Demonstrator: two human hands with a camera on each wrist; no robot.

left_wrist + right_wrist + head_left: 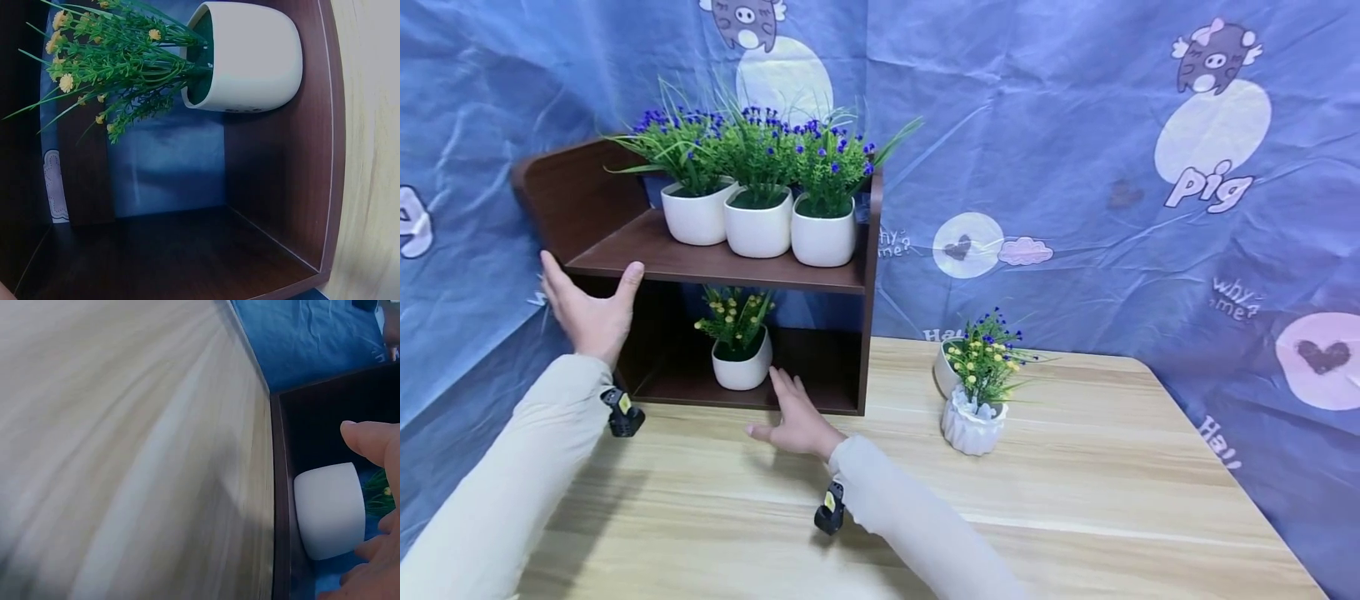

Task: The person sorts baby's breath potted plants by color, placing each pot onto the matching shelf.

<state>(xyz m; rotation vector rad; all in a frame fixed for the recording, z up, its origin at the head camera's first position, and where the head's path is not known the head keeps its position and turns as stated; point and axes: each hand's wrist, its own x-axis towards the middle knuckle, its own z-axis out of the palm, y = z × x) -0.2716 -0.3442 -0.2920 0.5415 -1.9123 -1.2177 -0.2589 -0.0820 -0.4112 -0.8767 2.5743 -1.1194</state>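
Observation:
A white pot with yellow flowers point(742, 367) stands on the lower board of a dark brown two-tier shelf point(722, 271). My right hand point(801, 421) is just in front of that pot, thumb and fingers spread, nothing between them. In the right wrist view the fingers point(369, 550) overlap the pot's point(330, 509) edge. My left hand point(591, 312) is at the shelf's left front edge, thumb and fingers spread wide and holding nothing. The left wrist view looks into the lower compartment, where the same pot point(256, 59) sits.
Three white pots with purple flowers point(758, 225) stand in a row on the upper board. Right of the shelf, a fluted white pot with yellow flowers point(973, 425) stands on the wooden table point(1075, 500), before another white pot point(947, 375). A blue patterned cloth point(1060, 208) hangs behind.

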